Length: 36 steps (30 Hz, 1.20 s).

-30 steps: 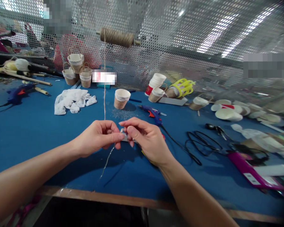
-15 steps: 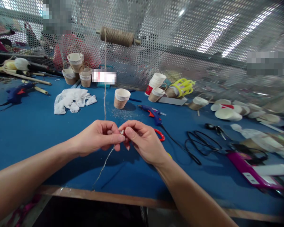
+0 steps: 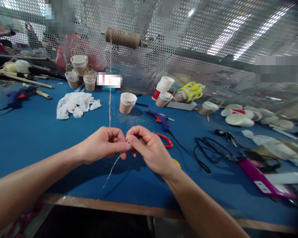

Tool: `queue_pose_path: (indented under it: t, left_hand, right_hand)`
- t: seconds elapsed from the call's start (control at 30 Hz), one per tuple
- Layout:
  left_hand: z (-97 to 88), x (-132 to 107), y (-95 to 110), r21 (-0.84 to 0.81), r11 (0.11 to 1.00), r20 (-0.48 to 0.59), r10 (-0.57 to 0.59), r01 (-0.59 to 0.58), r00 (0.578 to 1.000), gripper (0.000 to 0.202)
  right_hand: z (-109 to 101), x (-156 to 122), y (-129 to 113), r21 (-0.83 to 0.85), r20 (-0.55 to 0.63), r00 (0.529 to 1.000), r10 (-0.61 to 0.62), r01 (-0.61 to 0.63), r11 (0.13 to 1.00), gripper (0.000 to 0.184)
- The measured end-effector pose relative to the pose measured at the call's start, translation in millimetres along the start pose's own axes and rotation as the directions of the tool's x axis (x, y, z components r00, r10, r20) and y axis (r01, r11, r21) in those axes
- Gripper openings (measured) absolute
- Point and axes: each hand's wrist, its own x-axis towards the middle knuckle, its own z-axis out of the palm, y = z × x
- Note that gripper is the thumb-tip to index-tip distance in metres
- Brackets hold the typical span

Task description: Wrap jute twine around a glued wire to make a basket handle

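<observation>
My left hand [image 3: 101,144] and my right hand [image 3: 150,150] meet over the front of the table, fingertips pinched together on the twine. From the spool of brown twine [image 3: 123,38] a taut strand [image 3: 110,105] runs down behind my left fingers. Below the pinch dangles a thin twisted end [image 3: 111,171], reaching toward the table edge. My fingers hide the piece between them. Beyond the hands stands a twine-wrapped paper cup [image 3: 127,105] with a white lace rim. A red handle [image 3: 167,140] shows behind my right hand, and a yellow item [image 3: 176,163] is partly covered by my right wrist.
A blue glue gun [image 3: 160,119] with a black cable lies right of the cup. White lace [image 3: 73,104] is heaped at left, with small handled baskets [image 3: 79,64] behind. Stacked paper cups [image 3: 164,86] stand farther right. A purple power strip [image 3: 260,178] lies at right.
My right fingertips have shifted slightly over the pinch, covering the pale bit that showed between the hands. The hanging end has moved a little. My left hand stays nearly still.
</observation>
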Motion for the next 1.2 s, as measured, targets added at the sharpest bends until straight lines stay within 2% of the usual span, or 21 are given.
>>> queue_pose_path:
  t: [0.1,0.23,0.33,0.4,0.47,0.57,0.73,0.97,1.2]
  left_hand:
    - [0.0,1.3,0.0,-0.002,0.998,-0.066,0.07,-0.07,0.995,0.022]
    - [-1.3,4.3,-2.9,-0.065,0.976,-0.199,0.189,-0.206,0.961,0.018]
    - [-3.2,6.3,-6.0,-0.159,0.942,-0.248,0.251,-0.295,0.936,0.014]
    - [-3.9,7.0,-7.5,-0.212,0.936,-0.211,0.237,-0.281,0.948,0.013]
    - [-3.7,7.2,-8.4,-0.249,0.938,-0.18,0.199,-0.241,0.963,0.014]
    - [-2.7,6.8,-8.1,-0.288,0.931,-0.204,0.169,-0.224,0.964,0.013]
    - [-2.7,6.4,-6.6,-0.286,0.925,-0.215,0.194,-0.252,0.957,0.004]
    - [-5.0,5.7,-7.2,-0.141,0.945,-0.258,0.252,-0.295,0.933,0.005]
    - [-2.3,4.2,-3.7,-0.096,0.954,-0.306,0.242,-0.283,0.921,0.009]
  right_hand:
    - [-0.9,2.8,5.1,0.115,-0.015,1.0,-0.006,0.008,0.993,0.019]
    - [-1.5,6.0,8.4,0.188,-0.06,0.994,0.097,-0.084,0.979,0.024]
    - [1.5,5.2,7.9,0.184,0.068,0.984,0.164,-0.174,0.967,0.023]
    - [4.5,3.6,7.8,0.218,0.152,0.974,0.167,-0.197,0.956,0.016]
    - [7.0,2.2,8.7,0.269,0.173,0.973,0.153,-0.196,0.943,0.011]
    - [8.2,1.6,10.4,0.314,0.135,0.982,0.135,-0.172,0.934,0.009]
    - [6.8,2.8,9.8,0.34,0.08,0.989,0.126,-0.146,0.929,0.012]
    - [4.7,3.5,9.1,0.269,0.046,0.993,0.11,-0.119,0.956,0.012]
    - [6.5,2.9,5.7,0.012,-0.069,0.994,0.08,-0.08,0.997,0.01]
